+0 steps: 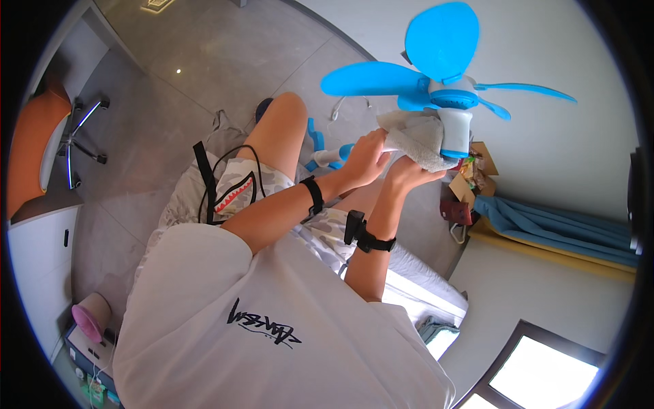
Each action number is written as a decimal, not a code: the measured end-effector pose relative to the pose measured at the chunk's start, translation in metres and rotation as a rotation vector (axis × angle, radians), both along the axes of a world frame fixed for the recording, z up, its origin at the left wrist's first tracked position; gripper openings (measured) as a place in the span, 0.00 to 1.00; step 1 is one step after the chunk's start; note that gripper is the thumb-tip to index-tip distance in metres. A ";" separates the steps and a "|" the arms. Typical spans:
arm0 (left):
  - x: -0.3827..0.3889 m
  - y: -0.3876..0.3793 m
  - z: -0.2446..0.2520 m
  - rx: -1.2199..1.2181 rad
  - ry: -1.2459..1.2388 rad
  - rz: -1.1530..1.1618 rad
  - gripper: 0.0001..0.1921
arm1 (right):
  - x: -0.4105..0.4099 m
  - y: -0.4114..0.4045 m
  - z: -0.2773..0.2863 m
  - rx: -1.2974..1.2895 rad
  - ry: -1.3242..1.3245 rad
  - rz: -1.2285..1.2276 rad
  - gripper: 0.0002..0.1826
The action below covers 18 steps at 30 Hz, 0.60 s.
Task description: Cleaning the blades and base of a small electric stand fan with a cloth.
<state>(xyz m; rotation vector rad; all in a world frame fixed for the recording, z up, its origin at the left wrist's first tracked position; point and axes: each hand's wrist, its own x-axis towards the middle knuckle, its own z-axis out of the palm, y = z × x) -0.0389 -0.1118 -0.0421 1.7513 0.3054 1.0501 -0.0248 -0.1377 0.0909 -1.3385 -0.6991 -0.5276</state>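
Observation:
A fan with bare blue blades (442,43) and a white motor housing (456,130) is tilted at the upper right. Its white pole (333,155) runs down left to a blue-and-white base. My left hand (367,159) is closed around the pole just below the head, touching a grey cloth (421,135). The cloth is draped against the housing and over the pole's upper end. From below, my right hand (413,176) holds the cloth against the housing; its fingertips are partly hidden.
A cardboard box (462,186) of packaged items stands beyond my right hand. Blue curtain fabric (541,225) lies along the right wall. A grey-covered bed edge (426,278) is at lower right. An orange chair (36,148) is at left. A white cable (335,110) lies on the floor.

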 end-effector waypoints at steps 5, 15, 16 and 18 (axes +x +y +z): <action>-0.005 0.011 0.002 -0.211 -0.068 -0.063 0.22 | 0.012 -0.022 -0.009 -0.215 -0.034 0.089 0.19; -0.016 0.012 -0.021 -0.192 0.175 -0.209 0.16 | 0.039 -0.031 0.009 -0.247 0.264 0.487 0.20; -0.012 0.010 -0.026 -0.104 0.054 -0.044 0.16 | 0.047 -0.030 0.005 -0.289 0.190 0.528 0.20; -0.009 0.011 -0.035 -0.014 -0.066 0.125 0.15 | 0.060 -0.027 -0.009 -0.282 0.096 0.594 0.21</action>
